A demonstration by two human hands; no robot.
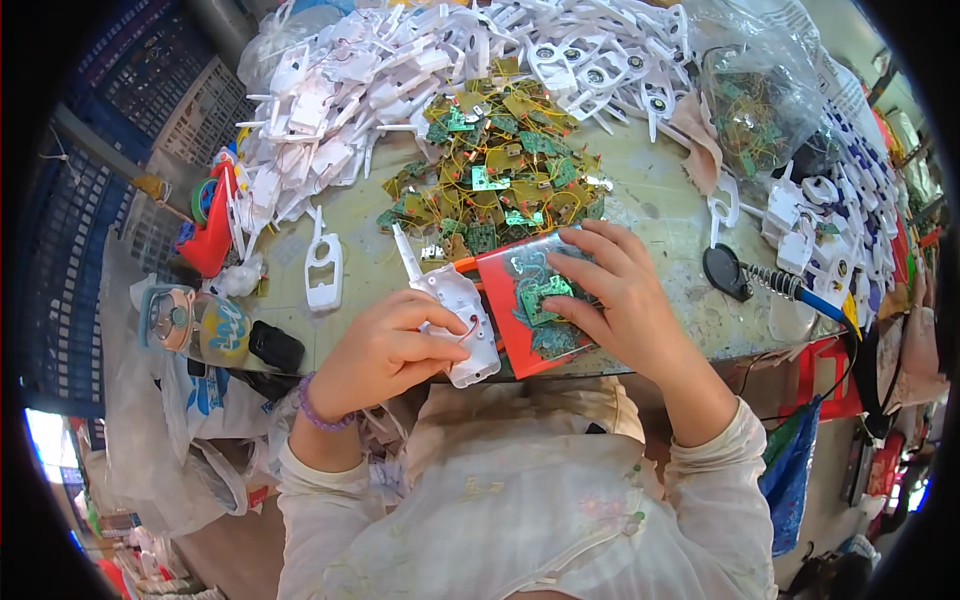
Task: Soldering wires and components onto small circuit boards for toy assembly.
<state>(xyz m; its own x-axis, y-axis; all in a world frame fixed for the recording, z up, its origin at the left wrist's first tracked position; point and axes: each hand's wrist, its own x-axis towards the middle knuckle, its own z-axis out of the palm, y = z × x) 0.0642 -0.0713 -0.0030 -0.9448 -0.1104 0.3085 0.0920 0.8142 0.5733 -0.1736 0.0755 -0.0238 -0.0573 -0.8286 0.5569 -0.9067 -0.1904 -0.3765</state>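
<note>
My left hand (400,345) grips a white plastic housing half (462,305) with a long narrow arm pointing away from me. Its hollow inside faces up, and a thin red wire runs near my fingertips. Just to the right stands a red open-topped tray (503,325) at the table's front edge. Over that tray my right hand (620,285) is spread, thumb and fingers apart. Beside its fingertips a bright green circuit board (540,298) lies on darker boards. Whether the fingertips touch it I cannot tell.
Beyond the tray rises a heap of circuit boards with yellow wires (500,150). White plastic housings (340,110) are piled behind and left. A blue-handled soldering iron (790,288) rests at the right. A clear bottle (215,330) and black object (276,346) sit at the left edge.
</note>
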